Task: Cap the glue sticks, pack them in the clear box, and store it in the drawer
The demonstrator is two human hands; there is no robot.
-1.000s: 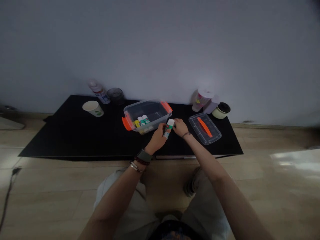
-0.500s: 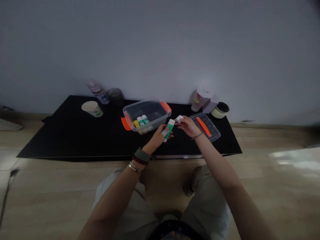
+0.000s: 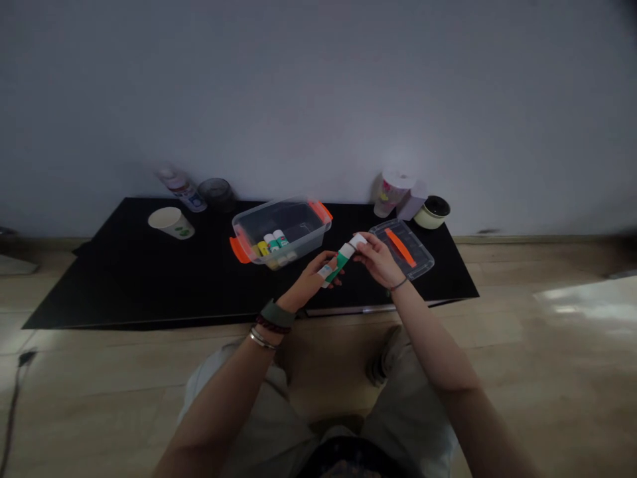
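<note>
Between my two hands is a green and white glue stick (image 3: 340, 261), tilted up to the right. My left hand (image 3: 315, 279) is closed around its body. The fingers of my right hand (image 3: 375, 257) pinch a white cap (image 3: 357, 241), which lines up with the white top end of the stick and appears to touch it. Behind my left hand stands a clear plastic box (image 3: 308, 238) with orange latches. Green-and-white and yellow glue sticks (image 3: 277, 240) lie in its left part. To the right, partly behind my right hand, lies the clear lid (image 3: 421, 255) with an orange handle.
On the black table (image 3: 119, 279), a paper cup (image 3: 172, 222), a spray bottle (image 3: 183, 190) and a dark glass jar (image 3: 217, 194) stand at the left. A clear cup (image 3: 388, 198), a pale box (image 3: 412, 202) and a cream pot (image 3: 430, 214) stand at the back right.
My right hand has brought the cap against the top of the glue stick, closing the gap between them. The stick leans further right. The whole view has shifted slightly.
</note>
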